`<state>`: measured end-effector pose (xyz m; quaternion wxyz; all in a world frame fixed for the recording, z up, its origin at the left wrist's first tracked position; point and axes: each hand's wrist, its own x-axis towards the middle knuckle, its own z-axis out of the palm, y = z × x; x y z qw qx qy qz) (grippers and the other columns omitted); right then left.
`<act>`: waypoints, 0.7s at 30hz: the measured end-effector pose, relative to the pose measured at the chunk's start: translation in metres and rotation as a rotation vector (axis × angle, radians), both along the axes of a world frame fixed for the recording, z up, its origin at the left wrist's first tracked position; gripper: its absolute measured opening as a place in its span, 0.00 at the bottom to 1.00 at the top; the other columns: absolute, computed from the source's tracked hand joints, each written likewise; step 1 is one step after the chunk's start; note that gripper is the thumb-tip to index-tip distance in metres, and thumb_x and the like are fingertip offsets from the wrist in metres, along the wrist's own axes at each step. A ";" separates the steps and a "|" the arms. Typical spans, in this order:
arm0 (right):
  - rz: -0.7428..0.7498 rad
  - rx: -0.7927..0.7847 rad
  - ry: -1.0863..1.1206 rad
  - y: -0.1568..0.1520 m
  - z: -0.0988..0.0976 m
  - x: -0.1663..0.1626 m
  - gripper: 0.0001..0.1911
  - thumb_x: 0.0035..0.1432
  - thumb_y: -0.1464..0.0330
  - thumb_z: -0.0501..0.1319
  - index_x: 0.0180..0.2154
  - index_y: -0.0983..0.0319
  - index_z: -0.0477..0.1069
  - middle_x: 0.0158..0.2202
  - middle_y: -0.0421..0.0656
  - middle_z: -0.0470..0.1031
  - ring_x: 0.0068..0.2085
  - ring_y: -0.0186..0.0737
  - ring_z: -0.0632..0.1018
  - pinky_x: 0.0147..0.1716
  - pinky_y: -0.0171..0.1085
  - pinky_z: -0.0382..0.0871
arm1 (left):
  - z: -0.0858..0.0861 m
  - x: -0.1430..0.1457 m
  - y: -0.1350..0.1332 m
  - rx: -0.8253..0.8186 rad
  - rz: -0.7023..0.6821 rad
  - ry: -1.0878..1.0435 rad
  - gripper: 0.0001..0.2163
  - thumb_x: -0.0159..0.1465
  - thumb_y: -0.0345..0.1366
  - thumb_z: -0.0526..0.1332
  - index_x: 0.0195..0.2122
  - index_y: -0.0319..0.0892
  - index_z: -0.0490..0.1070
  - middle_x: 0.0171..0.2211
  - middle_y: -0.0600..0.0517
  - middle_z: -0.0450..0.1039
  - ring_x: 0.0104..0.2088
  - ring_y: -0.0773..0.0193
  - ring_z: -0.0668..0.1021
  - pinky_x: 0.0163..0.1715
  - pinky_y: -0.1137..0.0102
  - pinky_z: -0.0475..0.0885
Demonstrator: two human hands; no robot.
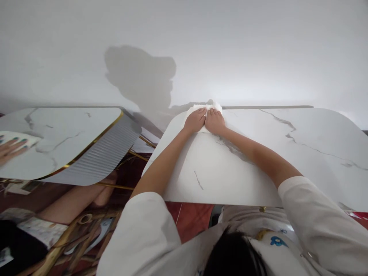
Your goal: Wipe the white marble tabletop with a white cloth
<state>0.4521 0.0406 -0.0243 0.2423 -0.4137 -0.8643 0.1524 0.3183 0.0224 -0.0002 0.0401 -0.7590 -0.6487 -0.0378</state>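
Observation:
Both my arms reach forward over a white marble-patterned tabletop (184, 172). Near its far edge, a crumpled white cloth (193, 109) lies under my two hands, which touch side by side. My left hand (196, 120) is closed on the cloth's left part, fingers together and pointing inward. On its right part, my right hand (215, 121) presses down with fingers close together and slightly bent. The cloth bunches up beyond the fingertips. What lies beneath my palms is hidden.
A pale wall (258, 53) rises behind the table. To the left stands a second marble-patterned table (71, 138) with a gold-trimmed, ribbed side. Another person's hand (13, 147) rests on a white cloth there. A wooden chair (80, 237) is below, on a red floor (192, 220).

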 end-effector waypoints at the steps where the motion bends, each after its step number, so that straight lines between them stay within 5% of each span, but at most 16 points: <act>1: -0.002 0.000 -0.007 -0.006 0.001 0.003 0.27 0.65 0.71 0.44 0.61 0.82 0.57 0.63 0.62 0.59 0.65 0.54 0.59 0.63 0.49 0.49 | 0.001 0.001 -0.006 -0.007 -0.012 0.008 0.24 0.67 0.34 0.42 0.62 0.32 0.60 0.64 0.44 0.59 0.64 0.61 0.61 0.64 0.65 0.55; 14: 0.048 0.048 0.000 -0.120 0.013 0.033 0.29 0.62 0.72 0.44 0.60 0.84 0.56 0.62 0.66 0.58 0.64 0.58 0.60 0.63 0.55 0.50 | 0.018 0.026 -0.122 -0.071 -0.063 0.023 0.25 0.67 0.36 0.41 0.64 0.38 0.56 0.65 0.48 0.56 0.65 0.60 0.59 0.66 0.61 0.53; 21: 0.146 0.018 -0.074 -0.186 0.035 0.056 0.30 0.62 0.71 0.48 0.60 0.86 0.55 0.63 0.66 0.57 0.64 0.55 0.60 0.64 0.48 0.48 | 0.029 0.043 -0.198 -0.048 -0.032 0.030 0.26 0.67 0.37 0.39 0.65 0.40 0.54 0.65 0.48 0.57 0.65 0.60 0.59 0.65 0.58 0.55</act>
